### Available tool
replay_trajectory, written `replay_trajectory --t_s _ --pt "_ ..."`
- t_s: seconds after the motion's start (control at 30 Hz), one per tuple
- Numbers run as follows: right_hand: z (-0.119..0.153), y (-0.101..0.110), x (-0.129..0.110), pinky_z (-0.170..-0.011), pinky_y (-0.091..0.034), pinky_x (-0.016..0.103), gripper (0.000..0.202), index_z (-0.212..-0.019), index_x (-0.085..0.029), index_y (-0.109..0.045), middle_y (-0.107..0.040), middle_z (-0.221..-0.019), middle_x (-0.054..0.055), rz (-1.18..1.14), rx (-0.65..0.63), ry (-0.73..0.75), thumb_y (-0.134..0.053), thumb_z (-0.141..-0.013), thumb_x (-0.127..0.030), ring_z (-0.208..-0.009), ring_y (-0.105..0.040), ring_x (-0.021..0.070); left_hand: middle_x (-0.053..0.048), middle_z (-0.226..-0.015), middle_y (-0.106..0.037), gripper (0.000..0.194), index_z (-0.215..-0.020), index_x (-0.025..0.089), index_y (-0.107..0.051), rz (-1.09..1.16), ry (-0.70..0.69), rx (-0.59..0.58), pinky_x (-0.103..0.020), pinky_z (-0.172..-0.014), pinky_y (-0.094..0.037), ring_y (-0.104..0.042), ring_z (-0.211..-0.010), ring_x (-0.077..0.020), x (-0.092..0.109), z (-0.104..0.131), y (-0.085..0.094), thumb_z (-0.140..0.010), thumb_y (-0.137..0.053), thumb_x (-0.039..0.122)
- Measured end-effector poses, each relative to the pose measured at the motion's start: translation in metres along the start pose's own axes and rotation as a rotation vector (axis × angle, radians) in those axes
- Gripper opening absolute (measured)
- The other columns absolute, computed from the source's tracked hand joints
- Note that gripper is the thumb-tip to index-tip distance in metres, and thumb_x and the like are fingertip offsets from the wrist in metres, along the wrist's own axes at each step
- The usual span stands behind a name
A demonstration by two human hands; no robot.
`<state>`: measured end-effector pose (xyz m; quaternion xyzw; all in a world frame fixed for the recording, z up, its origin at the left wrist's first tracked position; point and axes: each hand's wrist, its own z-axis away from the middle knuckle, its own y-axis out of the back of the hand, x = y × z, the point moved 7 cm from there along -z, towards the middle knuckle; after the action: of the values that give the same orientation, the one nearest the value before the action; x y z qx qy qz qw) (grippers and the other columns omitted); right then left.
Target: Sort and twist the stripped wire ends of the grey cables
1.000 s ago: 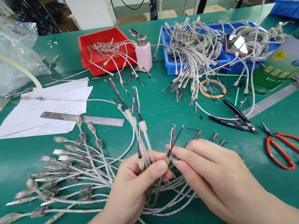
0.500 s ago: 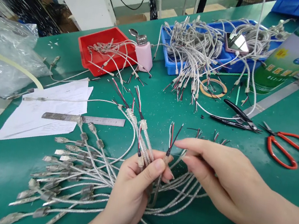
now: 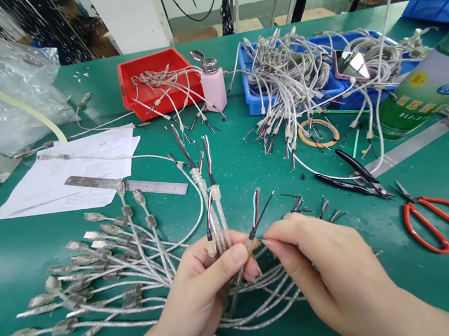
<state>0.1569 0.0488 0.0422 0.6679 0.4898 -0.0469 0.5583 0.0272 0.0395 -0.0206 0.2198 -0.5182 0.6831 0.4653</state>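
Note:
My left hand (image 3: pixel 205 285) is closed round several clear-jacketed USB cables, their stripped ends pointing up. One cable end (image 3: pixel 251 235) stands upright between thumb and fingers, with red, white and black wires fanned above a black collar. Another cable end (image 3: pixel 210 243) sits just left of the thumb. My right hand (image 3: pixel 319 270) pinches thumb and index fingertip together beside the black collar; a thin dark bit seems to show at the fingertips, too small to name. Below and to the left, the USB plugs (image 3: pixel 99 244) of the bundle lie spread on the green table.
A red tray (image 3: pixel 154 70) and blue bins (image 3: pixel 256 104) hold more cables at the back. Black nippers (image 3: pixel 356 178), red-handled scissors (image 3: pixel 435 220) and a large green can (image 3: pixel 430 93) are on the right. A pink pump bottle (image 3: pixel 214 89), steel ruler (image 3: pixel 152 186) and paper sheets (image 3: pixel 61 192) lie beyond the left hand.
My right hand's thumb and index finger have closed from apart into a pinch, lower and beside the cable's collar. My left hand keeps its hold; the view has shifted slightly.

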Motion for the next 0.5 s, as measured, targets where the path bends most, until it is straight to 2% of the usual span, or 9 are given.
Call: replay_trajectory --t_s 0.5 --pt "0.0009 0.002 -0.003 -0.059 -0.033 0.027 0.021 -0.093 -0.014 -0.057 -0.051 -0.076 0.001 0.033 0.007 0.031 -0.039 -0.103 -0.018 -0.067 -0.047 0.0144 0.0 -0.06 -0.065 0.011 -0.079 0.016 -0.073 -0.014 0.016 0.059 -0.013 -0.059 -0.042 -0.056 -0.058 -0.0067 -0.0015 0.0038 0.0007 -0.079 -0.075 0.027"
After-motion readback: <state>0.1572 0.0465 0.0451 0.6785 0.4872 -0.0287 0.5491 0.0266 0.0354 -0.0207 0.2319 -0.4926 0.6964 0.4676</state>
